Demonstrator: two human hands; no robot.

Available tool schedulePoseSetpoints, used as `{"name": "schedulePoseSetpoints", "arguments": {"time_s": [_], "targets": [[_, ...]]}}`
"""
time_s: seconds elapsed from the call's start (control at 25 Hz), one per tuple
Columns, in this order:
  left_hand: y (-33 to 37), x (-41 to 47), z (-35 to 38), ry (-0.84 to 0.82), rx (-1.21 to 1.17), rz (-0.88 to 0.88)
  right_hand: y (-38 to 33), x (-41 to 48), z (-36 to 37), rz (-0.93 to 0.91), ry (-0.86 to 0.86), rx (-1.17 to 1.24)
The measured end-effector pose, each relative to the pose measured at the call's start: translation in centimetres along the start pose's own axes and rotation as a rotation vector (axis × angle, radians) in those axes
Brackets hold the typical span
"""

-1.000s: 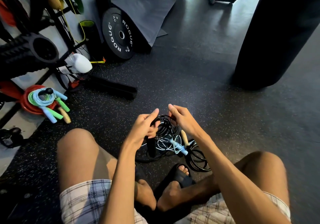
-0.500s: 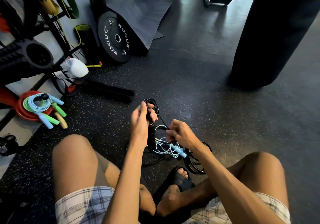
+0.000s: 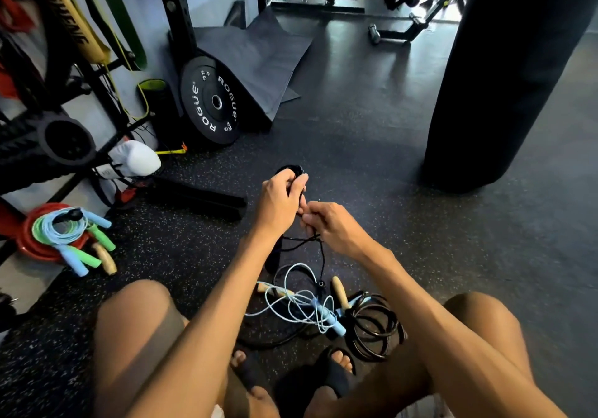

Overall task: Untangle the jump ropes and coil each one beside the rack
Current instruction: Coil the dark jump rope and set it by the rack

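Black rope (image 3: 289,170), gathered in small loops, was gripped in the left hand (image 3: 278,204); the right hand (image 3: 335,230) pinched its cord just below. Blue-and-black tangle (image 3: 304,304) lay on the floor (image 3: 404,223) between the legs. Coiled ropes (image 3: 64,231) rested far left on a red plate (image 3: 35,249).

L hand (image 3: 278,204) has been raised toward frame centre, w/ a small black coil (image 3: 289,170) gripped at its top. R hand (image 3: 333,226) has been brought up from the pile to just below it, a black strand (image 3: 322,259) pinched. Light-blue rope (image 3: 301,301) & wooden handle (image 3: 338,291) have been uncovered at lower centre.
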State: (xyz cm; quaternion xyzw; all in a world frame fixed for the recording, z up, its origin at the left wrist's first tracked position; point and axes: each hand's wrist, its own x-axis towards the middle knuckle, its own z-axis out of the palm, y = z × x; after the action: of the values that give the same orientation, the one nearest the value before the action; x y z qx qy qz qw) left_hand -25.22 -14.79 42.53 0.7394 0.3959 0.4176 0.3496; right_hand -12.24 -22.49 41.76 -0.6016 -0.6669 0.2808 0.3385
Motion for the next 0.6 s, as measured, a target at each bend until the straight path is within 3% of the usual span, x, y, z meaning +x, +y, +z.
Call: {"name": "schedulePoseSetpoints", "arguments": {"time_s": [0.2, 0.44, 0.6], "targets": [[0.6, 4.4, -0.7, 0.079, 0.061, 0.087, -1.0, 3.8, -1.9, 0.021, 0.048, 0.077], [-0.8, 7.0, -0.8, -0.128, 0.584, 0.131, 0.5, 7.5, -3.9, 0.011, 0.015, 0.183], [-2.0, 8.6, 0.3, -0.186, 0.376, 0.027, 3.2, 8.0, -4.1, 0.118, -0.067, 0.198]]}}
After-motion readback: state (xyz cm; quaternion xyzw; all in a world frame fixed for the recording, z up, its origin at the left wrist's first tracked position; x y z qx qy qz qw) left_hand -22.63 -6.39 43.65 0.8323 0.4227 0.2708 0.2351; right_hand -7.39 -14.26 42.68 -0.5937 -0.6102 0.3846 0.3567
